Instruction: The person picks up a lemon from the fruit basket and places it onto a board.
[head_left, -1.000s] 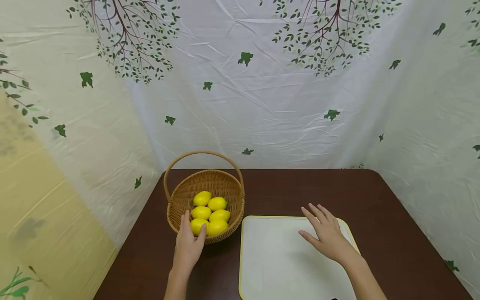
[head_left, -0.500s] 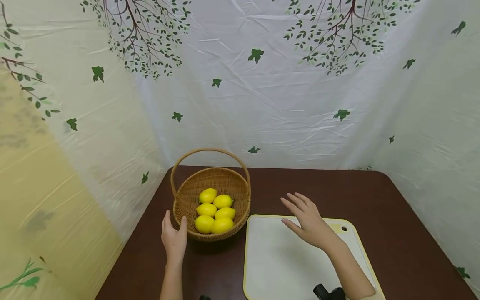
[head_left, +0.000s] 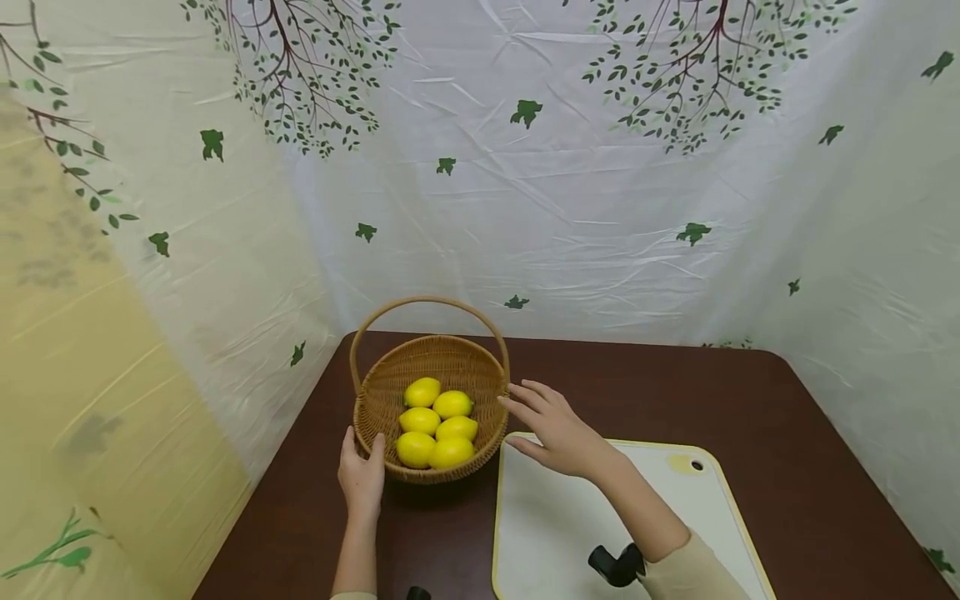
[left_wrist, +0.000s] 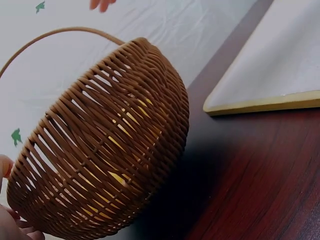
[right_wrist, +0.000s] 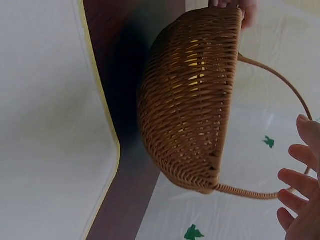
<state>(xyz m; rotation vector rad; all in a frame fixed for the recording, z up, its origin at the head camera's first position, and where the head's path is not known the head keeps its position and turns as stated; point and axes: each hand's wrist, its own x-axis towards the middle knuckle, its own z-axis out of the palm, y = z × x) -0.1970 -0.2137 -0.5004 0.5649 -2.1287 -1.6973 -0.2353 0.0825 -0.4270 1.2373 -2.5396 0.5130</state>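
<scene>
A round wicker basket (head_left: 390,375) with a tall arched handle (head_left: 429,299) stands at the table's left, with several yellow lemons (head_left: 452,404) lying in it. At the basket's left front, my left hand (head_left: 362,482) grips the rim, thumb over the edge and fingers along the outside. In the left wrist view, slivers of yellow show through the weave of the basket (left_wrist: 105,145). My right hand (head_left: 558,435) holds nothing; its fingers are spread and extended, fingertips close by the basket's right rim. In the right wrist view, the right hand (right_wrist: 302,187) overlaps the handle.
A white cutting board (head_left: 570,517) with a yellow edge and a corner hole lies right of the basket on the dark brown table (head_left: 757,408). White leaf-printed sheeting (head_left: 600,275) hangs behind and around. A black wrist camera (head_left: 617,565) sits at the right cuff.
My left hand has moved from in front of the lemons onto the basket's left front rim. My right hand has travelled left from above the board to the basket's right side.
</scene>
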